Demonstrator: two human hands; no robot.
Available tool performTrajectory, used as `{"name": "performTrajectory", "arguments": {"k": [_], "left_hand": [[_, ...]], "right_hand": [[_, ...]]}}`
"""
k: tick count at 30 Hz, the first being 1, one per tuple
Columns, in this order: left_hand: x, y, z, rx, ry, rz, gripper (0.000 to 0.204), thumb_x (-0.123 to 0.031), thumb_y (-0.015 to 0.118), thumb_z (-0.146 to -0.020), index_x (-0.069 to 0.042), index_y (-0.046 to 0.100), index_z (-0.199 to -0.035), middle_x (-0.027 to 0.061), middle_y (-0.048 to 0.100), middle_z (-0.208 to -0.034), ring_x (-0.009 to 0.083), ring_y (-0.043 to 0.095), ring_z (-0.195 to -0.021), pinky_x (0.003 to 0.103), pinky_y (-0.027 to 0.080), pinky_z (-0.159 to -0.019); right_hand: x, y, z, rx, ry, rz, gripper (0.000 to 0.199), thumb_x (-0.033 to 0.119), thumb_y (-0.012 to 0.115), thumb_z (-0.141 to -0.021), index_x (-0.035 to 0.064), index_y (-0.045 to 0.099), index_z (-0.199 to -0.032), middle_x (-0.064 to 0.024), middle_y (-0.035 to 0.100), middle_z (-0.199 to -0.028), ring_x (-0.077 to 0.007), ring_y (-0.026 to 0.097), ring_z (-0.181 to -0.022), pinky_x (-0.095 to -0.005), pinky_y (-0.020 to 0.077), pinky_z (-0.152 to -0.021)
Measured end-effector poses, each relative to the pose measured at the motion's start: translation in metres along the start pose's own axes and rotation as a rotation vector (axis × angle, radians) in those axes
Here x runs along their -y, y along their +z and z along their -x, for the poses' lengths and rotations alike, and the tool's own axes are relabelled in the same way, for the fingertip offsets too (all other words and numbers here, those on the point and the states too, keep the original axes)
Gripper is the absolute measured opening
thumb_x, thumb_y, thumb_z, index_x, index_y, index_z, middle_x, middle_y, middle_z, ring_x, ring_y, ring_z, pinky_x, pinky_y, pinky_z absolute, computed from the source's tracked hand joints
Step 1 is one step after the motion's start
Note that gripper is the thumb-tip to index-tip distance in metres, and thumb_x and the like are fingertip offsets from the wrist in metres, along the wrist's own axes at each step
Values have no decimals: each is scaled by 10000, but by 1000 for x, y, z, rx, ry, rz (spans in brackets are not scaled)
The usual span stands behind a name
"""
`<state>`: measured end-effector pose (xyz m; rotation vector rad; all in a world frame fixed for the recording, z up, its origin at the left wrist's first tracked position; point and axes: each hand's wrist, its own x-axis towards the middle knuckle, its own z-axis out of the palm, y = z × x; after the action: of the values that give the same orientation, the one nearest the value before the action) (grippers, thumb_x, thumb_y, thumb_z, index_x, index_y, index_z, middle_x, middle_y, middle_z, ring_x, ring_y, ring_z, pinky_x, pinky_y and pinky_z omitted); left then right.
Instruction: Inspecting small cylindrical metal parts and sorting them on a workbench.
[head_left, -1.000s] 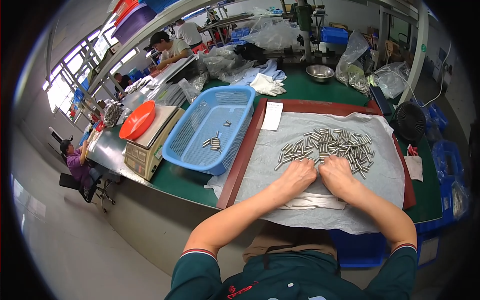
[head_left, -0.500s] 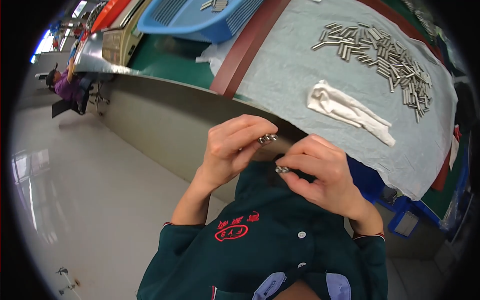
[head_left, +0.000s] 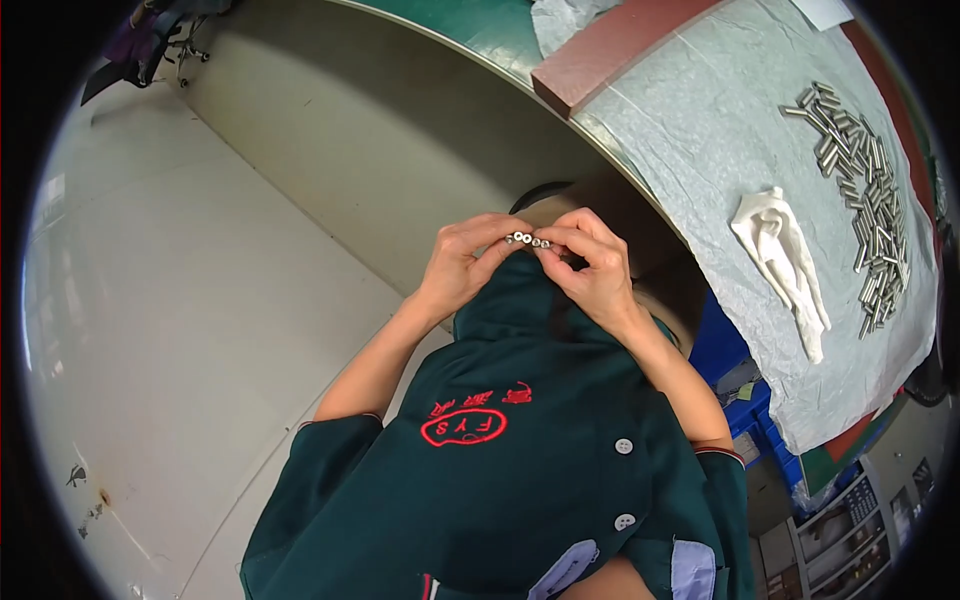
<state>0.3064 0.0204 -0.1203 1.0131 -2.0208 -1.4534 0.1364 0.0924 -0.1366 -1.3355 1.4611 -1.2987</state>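
Note:
Several small shiny metal tubes [head_left: 526, 238] sit side by side in a row, their round ends with holes facing me. My left hand [head_left: 463, 262] pinches the left end of the row between thumb and fingers. On the other end, my right hand [head_left: 592, 262] is closed with thumb and fingertips. Both hands meet in front of my dark green shirt, off the table's edge. A large scattered pile of similar metal tubes [head_left: 872, 215] lies on the grey-white sheet [head_left: 700, 130] to the right. Nearer to me on that sheet is a crumpled white cloth glove [head_left: 783, 265].
A dark red bar [head_left: 620, 50] lies across the green tabletop [head_left: 480, 30] beside the sheet. Blue bins [head_left: 725, 345] stand below the table at the right. Pale floor [head_left: 200, 300] stretches to the left, where a person in purple [head_left: 130, 45] sits partly cut off.
My hands were apart, each holding a few metal tubes; now they have come together and the tubes form one row. The view has turned, and the blue basket has left it.

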Motion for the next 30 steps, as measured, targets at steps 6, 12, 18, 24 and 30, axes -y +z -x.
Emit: {"name": "performTrajectory", "arguments": {"k": [6, 12, 18, 24, 30], "left_hand": [[5, 4, -5, 16, -29, 39, 185, 26, 629, -802, 9, 667, -982, 117, 681, -931, 226, 657, -846, 305, 526, -735], [11, 8, -4, -31, 18, 55, 182, 6, 639, -806, 0, 669, -985, 116, 681, -937, 227, 659, -848, 303, 529, -737], [12, 9, -1, -54, 34, 52, 178, -7, 638, -811, -10, 672, -986, 108, 685, -941, 224, 665, -837, 301, 532, -727], [13, 10, 1, -57, 38, 77, 188, -1, 642, -800, -11, 672, -985, 109, 686, -930, 224, 666, -825, 298, 532, -718], [9, 9, 2, -68, 73, 32, 186, 0, 647, -793, -12, 674, -977, 104, 686, -917, 212, 666, -790, 294, 529, -691]], "right_hand": [[-7, -4, -6, 18, -60, 121, 186, -29, 706, -705, 9, 678, -885, -69, 615, -820, -172, 605, -648, -269, 479, -546], [-9, -3, -8, 7, -77, 110, 195, -31, 709, -693, 16, 681, -880, -66, 620, -823, -188, 600, -659, -280, 481, -565], [-13, -2, -6, 35, -54, 70, 220, -35, 712, -658, 27, 700, -869, -56, 608, -814, -195, 586, -727, -292, 474, -598], [-15, -1, -4, 32, -46, 67, 252, -39, 712, -643, 34, 709, -884, -51, 600, -805, -190, 574, -717, -289, 467, -594], [-16, -1, -1, 51, 7, -32, 238, -50, 705, -677, 27, 708, -902, -47, 603, -813, -147, 574, -702, -256, 455, -580]]}}
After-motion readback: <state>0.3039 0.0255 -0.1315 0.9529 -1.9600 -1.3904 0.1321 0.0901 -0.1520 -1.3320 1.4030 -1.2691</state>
